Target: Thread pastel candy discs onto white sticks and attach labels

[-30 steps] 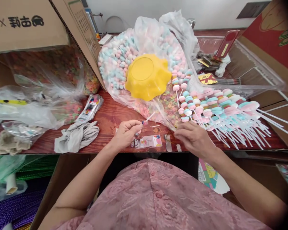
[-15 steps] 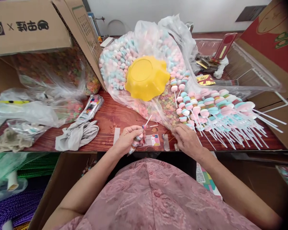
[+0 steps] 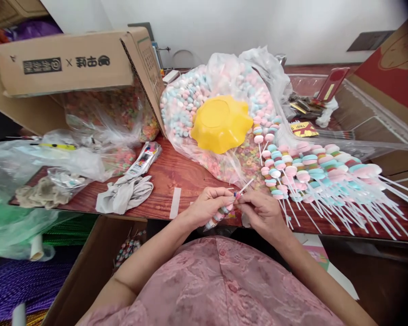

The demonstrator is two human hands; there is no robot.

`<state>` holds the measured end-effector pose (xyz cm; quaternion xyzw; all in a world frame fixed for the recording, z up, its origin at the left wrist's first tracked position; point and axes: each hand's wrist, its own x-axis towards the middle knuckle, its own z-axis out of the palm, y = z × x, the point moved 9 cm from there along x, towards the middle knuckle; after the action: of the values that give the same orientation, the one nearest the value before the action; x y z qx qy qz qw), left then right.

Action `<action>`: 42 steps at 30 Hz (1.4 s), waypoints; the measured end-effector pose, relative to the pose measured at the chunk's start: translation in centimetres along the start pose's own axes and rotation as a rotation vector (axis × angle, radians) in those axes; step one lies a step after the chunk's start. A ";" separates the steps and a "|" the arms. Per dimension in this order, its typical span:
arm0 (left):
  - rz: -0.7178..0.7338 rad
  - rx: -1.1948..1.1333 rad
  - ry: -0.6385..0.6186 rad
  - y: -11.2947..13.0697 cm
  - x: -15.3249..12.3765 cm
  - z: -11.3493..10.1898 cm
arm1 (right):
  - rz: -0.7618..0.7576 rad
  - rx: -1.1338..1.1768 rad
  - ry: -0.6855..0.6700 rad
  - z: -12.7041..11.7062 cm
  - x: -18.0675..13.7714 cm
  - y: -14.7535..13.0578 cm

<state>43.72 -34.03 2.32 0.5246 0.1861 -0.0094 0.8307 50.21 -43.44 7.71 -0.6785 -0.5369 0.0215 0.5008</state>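
Note:
My left hand [image 3: 209,206] is closed around a marshmallow candy skewer [image 3: 219,216] wrapped in clear plastic, its candy end toward my body. A white stick [image 3: 247,185] points up and away from the gathered neck of the wrapper, where a bit of blue and pink shows. My right hand [image 3: 263,213] pinches at that neck, thumb and fingers pressed together; what lies between them is too small to make out. Just right of it, a pile of pink and blue candy skewers [image 3: 309,170] lies with the sticks toward me.
Behind my hands, a yellow scalloped bowl [image 3: 221,122] sits upside down on a bag of marshmallows [image 3: 180,97]. To the left are grey gloves [image 3: 124,194], a stack of printed cards [image 3: 143,159] and an open cardboard box [image 3: 71,59]. A clear plastic tray [image 3: 370,99] stands at the back right.
My right hand has come left from the bag's edge to the neck of the wrapped skewer. My view has shifted, showing more of the left and back.

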 end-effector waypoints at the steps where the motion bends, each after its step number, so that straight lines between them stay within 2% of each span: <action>1: 0.000 0.001 -0.012 0.1 -0.1 0.0 | 0.045 0.049 0.008 0.1 0.1 0.2; 7: -0.031 -0.048 -0.071 -0.2 -1.0 -0.6 | 0.329 0.484 -0.011 1.8 -0.2 1.9; 11: -0.018 -0.142 -0.042 -0.1 -1.0 -1.2 | 0.581 0.880 0.028 3.8 -1.5 3.0; 14: 0.013 -0.190 0.001 0.3 -1.0 -1.7 | 0.734 0.998 0.010 5.2 -3.1 3.5; 17: 0.003 -0.169 0.010 0.2 -1.0 -1.7 | 0.794 0.993 -0.034 5.8 -4.3 4.3; 20: -0.004 -0.083 0.011 0.0 -1.0 -1.8 | 0.752 0.935 -0.033 5.2 -4.6 5.0; 22: 0.050 0.009 0.076 0.5 -1.1 -2.5 | 0.694 0.859 -0.005 4.3 -4.3 4.9; 24: 0.087 0.079 0.171 1.0 -1.4 -3.3 | 0.607 0.730 0.089 2.6 -3.7 4.1; 27: 0.090 0.082 0.216 1.1 -1.7 -3.3 | 0.372 0.390 0.241 -0.3 -1.9 1.1; 29: 0.127 0.070 0.213 1.3 -1.7 -2.9 | 0.161 0.195 0.215 -0.3 -0.2 -1.5; 31: 0.179 0.083 0.240 1.6 -1.6 -2.7 | 0.058 0.147 0.187 0.3 1.1 -2.4; 34: 0.233 0.156 0.271 2.0 -1.7 -2.7 | 0.115 0.194 0.183 1.1 1.8 -1.0; 39: 0.396 0.378 0.211 3.4 -2.7 -2.0 | 0.263 0.292 0.187 2.0 1.0 0.5; 42: 0.368 0.344 0.203 2.8 -2.7 -2.3 | 0.303 0.279 0.155 2.5 0.9 0.6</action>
<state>41.09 -31.22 4.77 0.6813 0.1658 0.1628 0.6941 49.58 -41.07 6.50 -0.6751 -0.3808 0.1185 0.6206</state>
